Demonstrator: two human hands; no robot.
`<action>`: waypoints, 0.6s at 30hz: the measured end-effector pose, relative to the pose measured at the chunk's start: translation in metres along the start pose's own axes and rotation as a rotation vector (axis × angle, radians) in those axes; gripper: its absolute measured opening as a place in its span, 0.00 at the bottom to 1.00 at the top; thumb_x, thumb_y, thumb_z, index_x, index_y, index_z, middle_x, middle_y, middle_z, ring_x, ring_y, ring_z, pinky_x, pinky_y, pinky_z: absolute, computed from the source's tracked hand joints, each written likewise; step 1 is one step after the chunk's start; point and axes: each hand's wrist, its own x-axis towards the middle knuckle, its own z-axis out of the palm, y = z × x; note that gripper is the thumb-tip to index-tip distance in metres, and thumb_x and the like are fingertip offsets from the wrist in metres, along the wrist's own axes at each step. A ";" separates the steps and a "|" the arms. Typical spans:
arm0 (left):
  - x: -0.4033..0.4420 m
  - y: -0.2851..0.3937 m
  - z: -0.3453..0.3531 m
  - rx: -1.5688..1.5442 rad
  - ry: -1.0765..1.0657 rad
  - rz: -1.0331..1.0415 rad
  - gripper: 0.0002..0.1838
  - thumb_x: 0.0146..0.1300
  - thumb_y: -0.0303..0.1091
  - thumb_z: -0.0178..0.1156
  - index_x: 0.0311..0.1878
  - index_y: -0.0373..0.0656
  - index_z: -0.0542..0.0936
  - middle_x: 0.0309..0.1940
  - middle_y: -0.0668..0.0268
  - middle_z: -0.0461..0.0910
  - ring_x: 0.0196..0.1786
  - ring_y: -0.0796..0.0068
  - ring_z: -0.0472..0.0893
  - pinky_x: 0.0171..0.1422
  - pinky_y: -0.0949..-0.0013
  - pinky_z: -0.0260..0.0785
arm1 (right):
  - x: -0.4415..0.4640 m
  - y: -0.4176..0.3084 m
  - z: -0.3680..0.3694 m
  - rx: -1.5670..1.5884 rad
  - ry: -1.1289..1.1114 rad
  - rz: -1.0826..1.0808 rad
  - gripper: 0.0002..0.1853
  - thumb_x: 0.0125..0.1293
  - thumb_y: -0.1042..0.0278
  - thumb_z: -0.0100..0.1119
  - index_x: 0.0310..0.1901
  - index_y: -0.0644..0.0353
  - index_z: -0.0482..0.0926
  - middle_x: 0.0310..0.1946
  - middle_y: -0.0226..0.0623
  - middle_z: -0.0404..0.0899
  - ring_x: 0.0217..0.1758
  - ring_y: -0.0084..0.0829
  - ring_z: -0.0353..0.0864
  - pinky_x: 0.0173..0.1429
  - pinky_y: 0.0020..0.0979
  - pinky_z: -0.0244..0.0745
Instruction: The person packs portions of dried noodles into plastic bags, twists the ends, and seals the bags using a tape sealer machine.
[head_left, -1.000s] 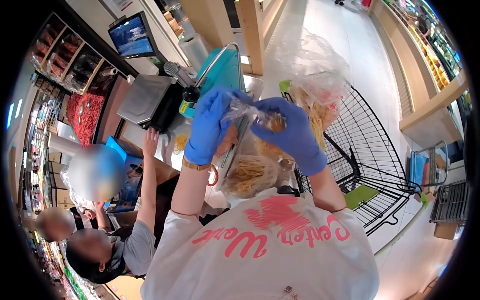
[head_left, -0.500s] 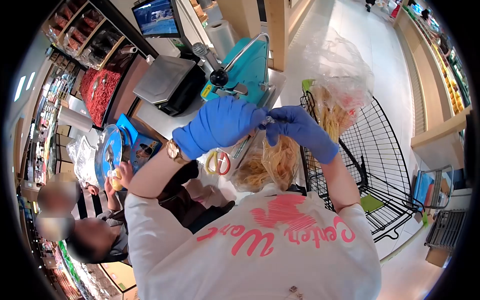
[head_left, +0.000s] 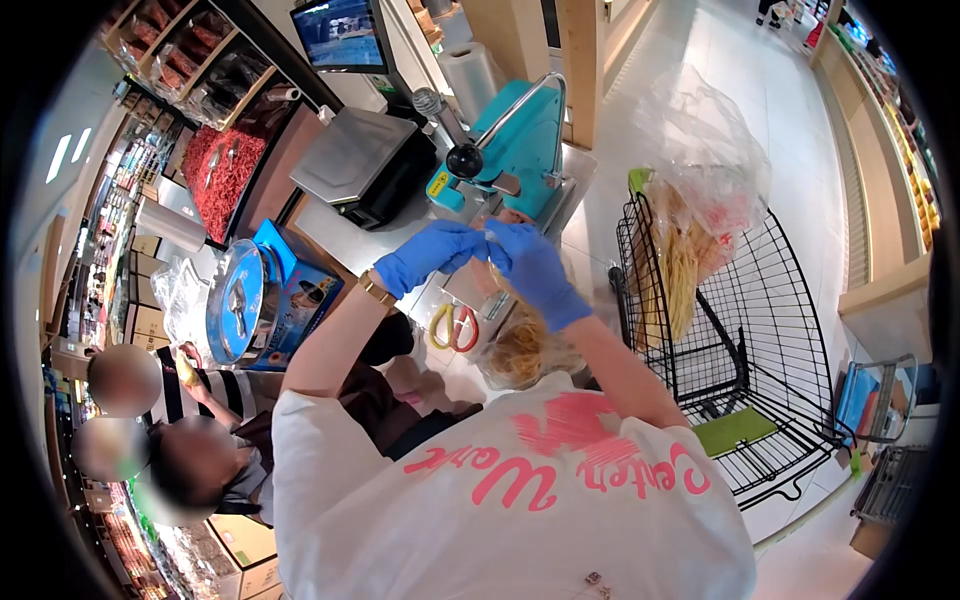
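In the head view, the clear plastic bag [head_left: 525, 348] is rounded and crinkled, with light glinting on its film and thin, tangled yellow-brown strands packed inside; it sits below the right hand, close against the chest of the white shirt [head_left: 510, 490]. Beside it are a yellow loop [head_left: 441, 327] and a red loop [head_left: 465, 330], side by side. A pale counter [head_left: 335, 228] carries a scale [head_left: 355, 155] with a flat metal plate and, just beyond the hands, a teal machine [head_left: 530, 140] with a black-knobbed lever. A screen [head_left: 340, 35] stands behind. Off to the right, a black wire cart [head_left: 775, 330] holds more bagged strands, and to the left other people stand near a blue-lidded tub [head_left: 236, 300]. Both hands wear blue gloves: the left hand [head_left: 432, 256] reaches in from one side, the right hand [head_left: 535, 272] from the other, fingers bent and mostly closed, fingertips meeting. Whether they have hold of any plastic cannot be told, as the gloves cover that spot.
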 end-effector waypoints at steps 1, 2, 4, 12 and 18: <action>0.004 0.001 -0.001 0.039 0.060 0.025 0.16 0.65 0.41 0.51 0.28 0.38 0.77 0.14 0.75 0.63 0.16 0.88 0.60 0.19 0.81 0.50 | -0.002 0.010 0.014 0.067 0.063 0.004 0.17 0.59 0.64 0.56 0.48 0.60 0.73 0.34 0.43 0.77 0.39 0.40 0.77 0.44 0.37 0.72; 0.009 0.001 -0.002 0.074 0.119 0.051 0.16 0.65 0.41 0.52 0.29 0.39 0.78 0.14 0.75 0.64 0.17 0.87 0.62 0.20 0.81 0.52 | -0.002 0.017 0.025 0.133 0.121 0.008 0.17 0.59 0.64 0.56 0.48 0.61 0.74 0.35 0.43 0.78 0.40 0.40 0.76 0.45 0.36 0.71; 0.021 0.001 -0.011 0.100 0.171 0.066 0.15 0.65 0.40 0.52 0.29 0.39 0.78 0.15 0.75 0.65 0.17 0.87 0.63 0.21 0.81 0.55 | 0.004 0.021 0.040 0.186 0.151 0.072 0.17 0.59 0.64 0.55 0.48 0.62 0.73 0.36 0.44 0.77 0.41 0.42 0.76 0.46 0.37 0.71; 0.047 0.036 -0.042 0.874 0.554 0.040 0.13 0.54 0.43 0.58 0.31 0.43 0.80 0.25 0.60 0.80 0.27 0.67 0.78 0.32 0.67 0.70 | 0.033 0.035 0.072 0.163 0.136 0.260 0.18 0.61 0.61 0.52 0.49 0.63 0.72 0.40 0.48 0.76 0.43 0.48 0.75 0.48 0.41 0.70; 0.040 0.044 -0.026 1.215 0.690 0.104 0.15 0.58 0.44 0.48 0.31 0.45 0.79 0.31 0.54 0.79 0.36 0.51 0.78 0.39 0.54 0.70 | 0.041 0.030 0.076 0.165 -0.021 0.388 0.21 0.61 0.61 0.51 0.53 0.62 0.68 0.44 0.50 0.74 0.48 0.46 0.73 0.52 0.42 0.67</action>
